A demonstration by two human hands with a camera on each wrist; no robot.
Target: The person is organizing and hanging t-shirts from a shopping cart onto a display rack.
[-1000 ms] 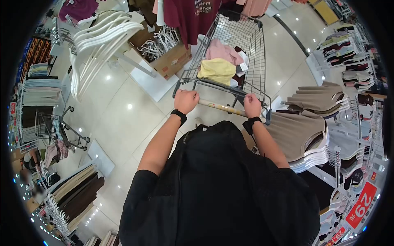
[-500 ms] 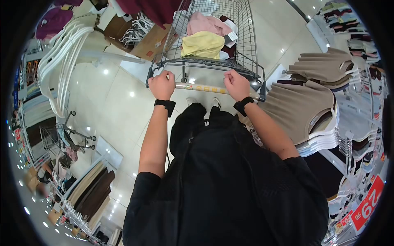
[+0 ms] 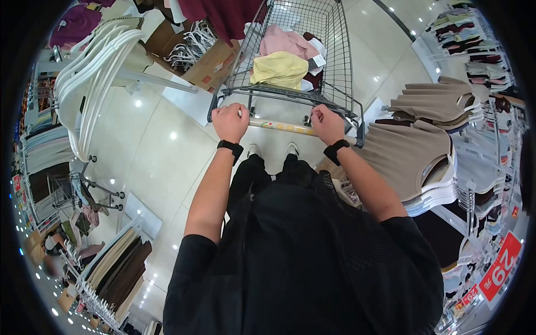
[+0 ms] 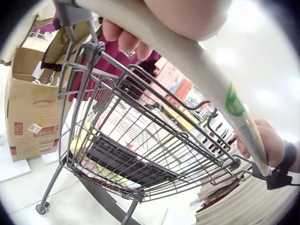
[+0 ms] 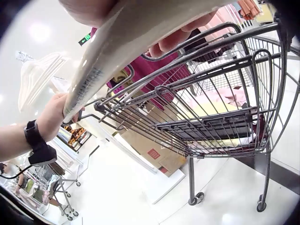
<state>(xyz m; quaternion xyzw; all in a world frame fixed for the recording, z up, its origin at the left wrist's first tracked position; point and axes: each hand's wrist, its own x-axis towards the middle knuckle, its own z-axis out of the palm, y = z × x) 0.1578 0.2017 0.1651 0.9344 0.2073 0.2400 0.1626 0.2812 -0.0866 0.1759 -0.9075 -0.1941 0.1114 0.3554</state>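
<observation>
In the head view, my left hand (image 3: 231,123) grips the left part of a shopping cart's pale handle bar (image 3: 282,127). My right hand (image 3: 328,125) holds the same bar towards its right end. Seen from the left wrist, fingers (image 4: 126,42) curl under the bar; the right wrist view shows fingers (image 5: 171,42) wrapped round it too. Beyond the bar stands the grey wire shopping cart (image 3: 336,56). A yellow garment (image 3: 279,68) lies bunched in its near end, with a pink garment (image 3: 286,41) behind it and a white tag (image 3: 319,60) beside them.
White hangers (image 3: 97,84) jut out at left, near a cardboard box (image 3: 215,66) full of hangers. Close on the right hang taupe tops (image 3: 407,153) on a rack. Another cart (image 3: 64,192) stands far left. Pale tiled floor (image 3: 162,145) surrounds my shoes.
The head view has shifted, so the cart sits higher in frame than a second ago and both shoes now show. Both hands have stayed on the handle bar throughout.
</observation>
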